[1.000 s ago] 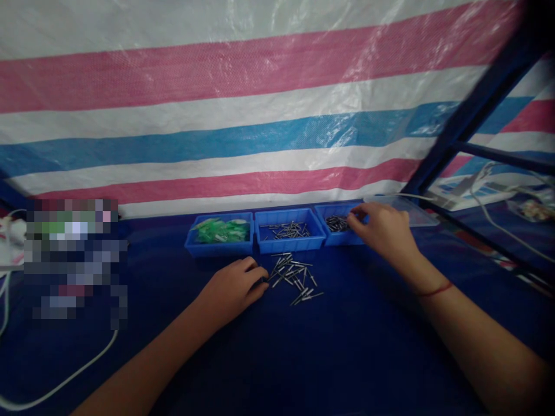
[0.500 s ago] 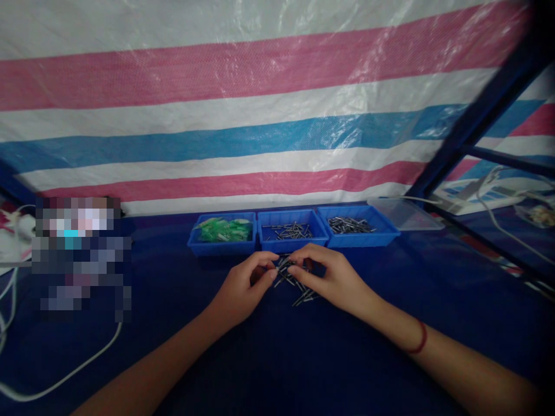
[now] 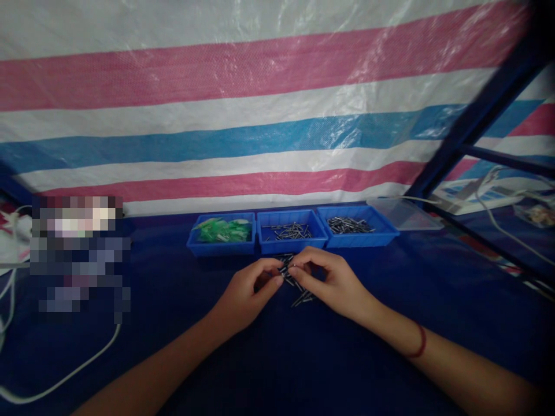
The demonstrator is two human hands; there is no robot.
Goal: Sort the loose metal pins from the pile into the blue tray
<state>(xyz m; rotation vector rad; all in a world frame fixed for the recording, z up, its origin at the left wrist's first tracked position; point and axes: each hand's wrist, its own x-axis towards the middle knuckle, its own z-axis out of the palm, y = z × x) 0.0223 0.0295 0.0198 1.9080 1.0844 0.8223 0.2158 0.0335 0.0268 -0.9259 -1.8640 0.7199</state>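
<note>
My left hand (image 3: 255, 287) and my right hand (image 3: 329, 277) meet fingertip to fingertip over a loose pile of thin dark metal pins (image 3: 303, 298) on the blue tabletop. Each hand has thumb and forefinger pinched close together. Something small and shiny shows at the right fingertips, too small to name. What the left fingertips pinch cannot be made out. Just behind the hands stands the middle blue bin (image 3: 292, 244), holding similar metal pins (image 3: 295, 231). The fingers partly cover the pile.
Left of the middle bin is a blue bin (image 3: 222, 247) of green plastic packets (image 3: 223, 230); to its right, a blue bin (image 3: 364, 238) of metal pins. A clear lid (image 3: 407, 215) lies beyond. A white cable (image 3: 65, 384) runs along the left. Striped sheeting (image 3: 243, 138) hangs behind.
My left hand has shifted slightly right and down, bringing its fingertips nearer the right hand's. My right hand has dipped a little. The bins stay in place.
</note>
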